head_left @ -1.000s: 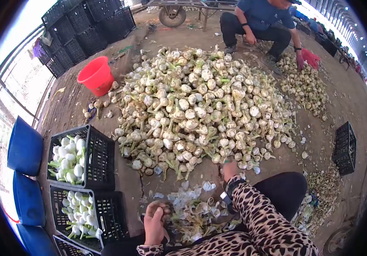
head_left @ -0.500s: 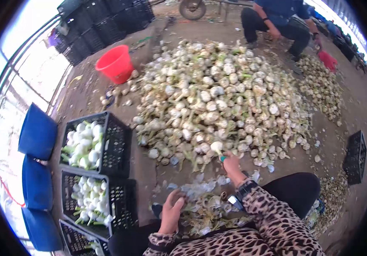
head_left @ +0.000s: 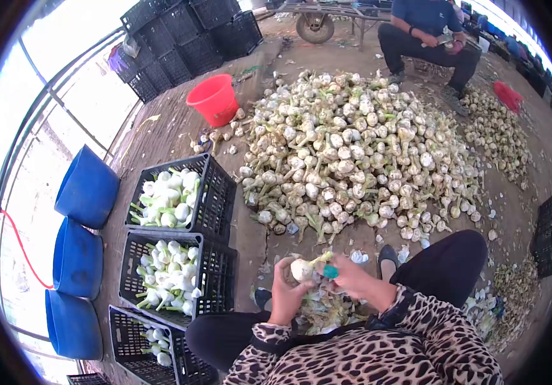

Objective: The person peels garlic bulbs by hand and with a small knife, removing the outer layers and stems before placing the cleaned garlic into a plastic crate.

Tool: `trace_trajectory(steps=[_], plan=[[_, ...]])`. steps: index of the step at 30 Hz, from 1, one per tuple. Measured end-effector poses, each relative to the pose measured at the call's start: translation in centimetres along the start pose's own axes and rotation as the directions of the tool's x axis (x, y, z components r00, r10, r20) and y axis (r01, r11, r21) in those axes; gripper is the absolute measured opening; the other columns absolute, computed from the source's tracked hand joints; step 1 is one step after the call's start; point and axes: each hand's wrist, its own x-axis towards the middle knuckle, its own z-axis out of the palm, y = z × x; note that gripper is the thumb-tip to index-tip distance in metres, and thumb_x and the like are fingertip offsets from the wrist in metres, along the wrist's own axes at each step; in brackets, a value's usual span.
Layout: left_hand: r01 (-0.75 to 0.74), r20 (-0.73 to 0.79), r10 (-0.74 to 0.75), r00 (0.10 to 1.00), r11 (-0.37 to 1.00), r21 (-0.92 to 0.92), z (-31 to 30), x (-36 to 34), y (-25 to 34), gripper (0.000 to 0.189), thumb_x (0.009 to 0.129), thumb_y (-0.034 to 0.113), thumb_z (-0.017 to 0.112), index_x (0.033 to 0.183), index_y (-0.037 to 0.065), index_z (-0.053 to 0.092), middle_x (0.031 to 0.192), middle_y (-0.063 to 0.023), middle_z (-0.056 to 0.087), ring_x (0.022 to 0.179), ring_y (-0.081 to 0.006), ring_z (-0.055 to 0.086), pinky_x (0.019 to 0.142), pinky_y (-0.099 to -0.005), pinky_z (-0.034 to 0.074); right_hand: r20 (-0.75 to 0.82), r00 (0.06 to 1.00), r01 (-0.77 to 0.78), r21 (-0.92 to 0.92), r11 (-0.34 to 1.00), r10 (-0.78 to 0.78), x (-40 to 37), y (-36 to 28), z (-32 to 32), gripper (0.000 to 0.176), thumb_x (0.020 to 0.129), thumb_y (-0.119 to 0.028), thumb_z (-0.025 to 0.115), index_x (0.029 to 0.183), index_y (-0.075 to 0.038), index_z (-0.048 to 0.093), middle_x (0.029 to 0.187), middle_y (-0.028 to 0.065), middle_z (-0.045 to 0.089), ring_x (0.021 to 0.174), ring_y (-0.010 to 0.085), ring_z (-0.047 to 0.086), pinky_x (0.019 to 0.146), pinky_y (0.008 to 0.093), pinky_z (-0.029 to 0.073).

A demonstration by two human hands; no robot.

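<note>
In front of my body, my left hand (head_left: pixel 285 295) grips a garlic bulb (head_left: pixel 301 270) between thumb and fingers, its stalk angled up to the right. My right hand (head_left: pixel 356 281) is closed at the stalk side of that bulb, with a teal-green piece (head_left: pixel 331 272) at its fingertips; I cannot tell whether this is a finger cover or part of a tool. Just beyond my hands lies a large heap of untrimmed garlic (head_left: pixel 353 147). Peelings and cut stalks (head_left: pixel 324 314) are scattered on the ground below my hands.
To the left are black crates (head_left: pixel 215 199) of cleaned garlic, beside blue tubs (head_left: pixel 78 256). A red bucket (head_left: pixel 214 102) stands beyond the crates. Another person (head_left: pixel 426 48) sits behind the heap. At right is a black crate (head_left: pixel 547 237); stacked crates (head_left: pixel 186 45) stand at the back left.
My right hand has brought the garlic bulb back from the edge of the heap toward my body. My left hand, previously empty, has risen and closed on the bulb. The view has shifted.
</note>
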Motion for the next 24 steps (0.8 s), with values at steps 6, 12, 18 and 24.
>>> trace_trajectory(steps=[6,12,18,24], plan=[[-0.247,0.033,0.273,0.962,0.805,0.539,-1.2,-0.9,-1.8,0.070,0.061,-0.011,0.077,0.116,0.005,0.037,0.116,-0.0096,0.049,0.108,-0.0189,0.053,0.089,-0.0313,0.049,-0.053,0.999,0.018,0.124,0.992,-0.012,1.2,1.6,2.4,0.031,0.086,-0.037,0.065,0.084,-0.007,0.063,0.071,-0.0015,0.057,0.056,0.0073,0.050,0.045,0.0239,0.036],[-0.107,-0.027,0.120,0.992,0.951,0.290,-1.3,-1.1,-1.7,0.072,0.059,-0.007,0.080,0.115,0.004,0.037,0.110,-0.0085,0.050,0.104,-0.0181,0.054,0.085,-0.0302,0.050,-0.094,0.976,0.187,-0.095,0.978,-0.196,1.7,2.4,1.9,0.026,0.086,-0.028,0.065,0.084,-0.002,0.064,0.063,-0.0011,0.055,0.049,0.0080,0.046,0.044,0.0273,0.036],[-0.101,-0.019,0.100,0.995,0.994,-0.042,-1.0,-0.9,-0.6,0.059,0.071,0.006,0.075,0.116,0.004,0.037,0.108,-0.0083,0.052,0.092,-0.0161,0.057,0.079,-0.0281,0.050,-0.010,0.960,0.253,-0.392,0.885,-0.279,-0.5,-0.3,2.1,0.022,0.088,-0.021,0.061,0.097,-0.001,0.062,0.064,0.0004,0.056,0.051,0.0066,0.045,0.046,0.0269,0.036],[0.319,0.140,-0.287,0.948,0.819,-0.477,-1.5,-1.2,0.9,0.034,0.097,0.031,0.040,0.118,0.005,0.043,0.107,-0.0090,0.057,0.088,-0.0197,0.059,0.075,-0.0308,0.050,0.186,0.943,0.326,-0.362,0.873,-0.275,-0.8,-0.8,0.8,0.025,0.089,-0.018,0.060,0.110,-0.004,0.059,0.080,0.0009,0.062,0.061,0.0050,0.048,0.053,0.0247,0.039]])
